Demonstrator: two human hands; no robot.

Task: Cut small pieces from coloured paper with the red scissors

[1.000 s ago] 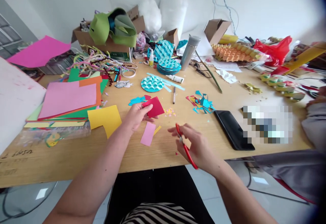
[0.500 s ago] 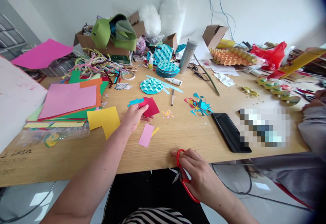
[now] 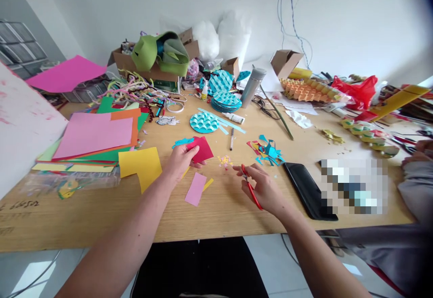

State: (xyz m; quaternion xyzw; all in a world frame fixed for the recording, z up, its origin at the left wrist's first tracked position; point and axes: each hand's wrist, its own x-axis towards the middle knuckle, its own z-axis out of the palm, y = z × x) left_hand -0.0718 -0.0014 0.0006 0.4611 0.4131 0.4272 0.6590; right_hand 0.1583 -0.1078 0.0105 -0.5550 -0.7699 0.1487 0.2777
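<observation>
Between the thumb and fingers of my left hand [image 3: 182, 162] is a piece of red paper [image 3: 204, 149], held just above the table. My right hand [image 3: 265, 187] grips red-handled scissors [image 3: 252, 193] over the table, to the right of the red paper and apart from it. Below my left hand lie a pink paper rectangle [image 3: 195, 189] and a thin yellow strip [image 3: 208, 183]. Tiny yellow and pink scraps [image 3: 224, 160] are scattered between my two hands. Blue paper cutouts [image 3: 182, 142] lie behind my left hand.
Left, colored paper sheets [image 3: 94, 131] are stacked beside a yellow sheet [image 3: 142, 165]. A black tray [image 3: 306, 189] and blue scraps [image 3: 270, 151] lie right. Behind are a pen [image 3: 232, 139], a blue wavy disc [image 3: 204, 122] and a grey bottle [image 3: 253, 86]. Another person's sleeve [image 3: 414, 176] shows far right.
My right hand has risen from the table's front edge with the scissors, coming up over the tabletop toward the scraps. My left hand keeps the red paper in nearly the same place.
</observation>
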